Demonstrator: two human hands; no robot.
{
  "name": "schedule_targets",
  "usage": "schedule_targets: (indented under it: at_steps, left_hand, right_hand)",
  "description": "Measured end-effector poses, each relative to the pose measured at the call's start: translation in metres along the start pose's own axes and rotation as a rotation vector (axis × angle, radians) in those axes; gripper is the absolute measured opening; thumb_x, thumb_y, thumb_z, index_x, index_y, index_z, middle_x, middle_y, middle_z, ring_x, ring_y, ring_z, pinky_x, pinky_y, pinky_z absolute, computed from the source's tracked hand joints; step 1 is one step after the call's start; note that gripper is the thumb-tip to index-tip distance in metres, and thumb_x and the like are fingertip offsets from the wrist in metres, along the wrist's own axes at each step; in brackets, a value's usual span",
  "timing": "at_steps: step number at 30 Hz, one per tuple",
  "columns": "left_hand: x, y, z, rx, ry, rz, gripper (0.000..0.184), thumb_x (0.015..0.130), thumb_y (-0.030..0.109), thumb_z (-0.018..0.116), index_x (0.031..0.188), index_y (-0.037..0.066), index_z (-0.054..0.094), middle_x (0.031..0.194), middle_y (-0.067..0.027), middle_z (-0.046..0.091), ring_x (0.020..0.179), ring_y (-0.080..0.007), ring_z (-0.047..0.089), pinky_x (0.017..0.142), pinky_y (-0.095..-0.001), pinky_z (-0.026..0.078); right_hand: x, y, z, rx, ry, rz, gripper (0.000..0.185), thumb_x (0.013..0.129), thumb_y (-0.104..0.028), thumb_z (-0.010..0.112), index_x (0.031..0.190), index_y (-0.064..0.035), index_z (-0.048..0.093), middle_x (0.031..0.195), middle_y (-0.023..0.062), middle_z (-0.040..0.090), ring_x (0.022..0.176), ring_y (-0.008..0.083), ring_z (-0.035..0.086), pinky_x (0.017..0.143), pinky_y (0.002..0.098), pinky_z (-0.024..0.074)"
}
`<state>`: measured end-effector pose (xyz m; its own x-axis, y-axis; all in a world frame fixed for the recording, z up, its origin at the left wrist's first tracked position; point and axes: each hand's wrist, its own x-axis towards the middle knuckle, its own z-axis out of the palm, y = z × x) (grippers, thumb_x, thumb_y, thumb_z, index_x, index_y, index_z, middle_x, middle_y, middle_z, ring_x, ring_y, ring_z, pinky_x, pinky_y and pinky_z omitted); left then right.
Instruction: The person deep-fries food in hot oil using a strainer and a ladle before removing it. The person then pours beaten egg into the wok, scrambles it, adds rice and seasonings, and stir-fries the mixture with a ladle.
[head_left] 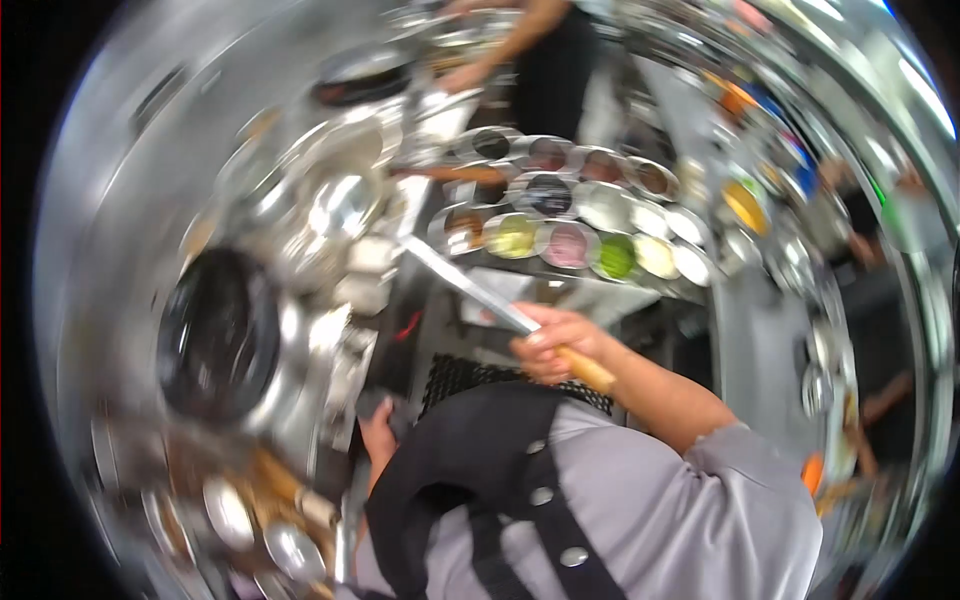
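Note:
My right hand [562, 345] is closed round the wooden grip of a long-handled metal cooking utensil [465, 283] in front of my apron. Its shaft slants up and left toward the row of ingredient bowls; motion smears its far end, so its head cannot be made out. Low on the left, my left hand [377, 430] is partly hidden by my body. Its fingers seem closed against a blurred dark grey item [403, 415]. A large black wok [220, 335] sits on the steel range to the left of both hands.
Metal bowls of ingredients, including a green one [616, 256] and a pink one [567, 245], stand in rows ahead. A second dark pan [362, 75] is farther back. A co-worker's arm [505, 50] reaches over the range. Several ladles [293, 550] lie lower left.

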<state>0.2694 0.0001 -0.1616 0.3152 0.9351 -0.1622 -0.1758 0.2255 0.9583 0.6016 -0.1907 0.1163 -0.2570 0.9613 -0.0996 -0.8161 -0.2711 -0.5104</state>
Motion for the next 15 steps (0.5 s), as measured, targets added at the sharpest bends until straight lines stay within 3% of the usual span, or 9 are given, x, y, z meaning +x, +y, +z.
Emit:
schedule_targets:
  at_steps: [3,10,12,15]
  left_hand:
    - [-0.022,-0.002,0.055,0.246,-0.210,-0.257,0.066,0.087,0.015,0.077,0.144,0.002,0.046,0.113,-0.0158,0.068,0.097,-0.0287,0.067,0.088,-0.0393,0.054]
    - [-0.022,0.000,0.213,0.608,-0.515,-0.222,0.066,0.086,0.016,0.077,0.144,0.003,0.047,0.115,-0.0168,0.068,0.100,-0.0295,0.066,0.090,-0.0392,0.053]
    - [-0.029,-0.004,0.256,0.669,-0.580,-0.203,0.066,0.086,0.017,0.077,0.143,0.004,0.047,0.115,-0.0171,0.068,0.101,-0.0298,0.066,0.090,-0.0392,0.053]
    - [-0.038,-0.009,0.309,0.746,-0.678,-0.188,0.066,0.086,0.017,0.077,0.143,0.004,0.047,0.116,-0.0175,0.068,0.102,-0.0301,0.066,0.091,-0.0391,0.052]
  right_hand:
    - [-0.083,0.008,-0.027,0.024,0.049,-0.153,0.062,0.095,-0.006,0.060,0.152,-0.0125,0.036,0.069,0.0021,0.046,0.052,0.0090,0.047,0.043,0.0243,0.0375]
    - [-0.270,-0.008,-0.046,0.076,0.081,-0.552,0.073,0.093,-0.004,0.061,0.157,-0.0135,0.026,0.067,0.0053,0.047,0.049,0.0108,0.047,0.044,0.0262,0.0395]
    - [-0.312,-0.014,-0.058,0.045,0.191,-0.758,0.077,0.092,-0.005,0.061,0.160,-0.0157,0.024,0.068,0.0058,0.047,0.049,0.0141,0.049,0.046,0.0285,0.0419]
    - [-0.365,-0.029,-0.062,-0.120,0.586,-0.904,0.070,0.095,-0.006,0.058,0.157,-0.0188,0.028,0.069,0.0045,0.046,0.048,0.0137,0.046,0.045,0.0294,0.0418]
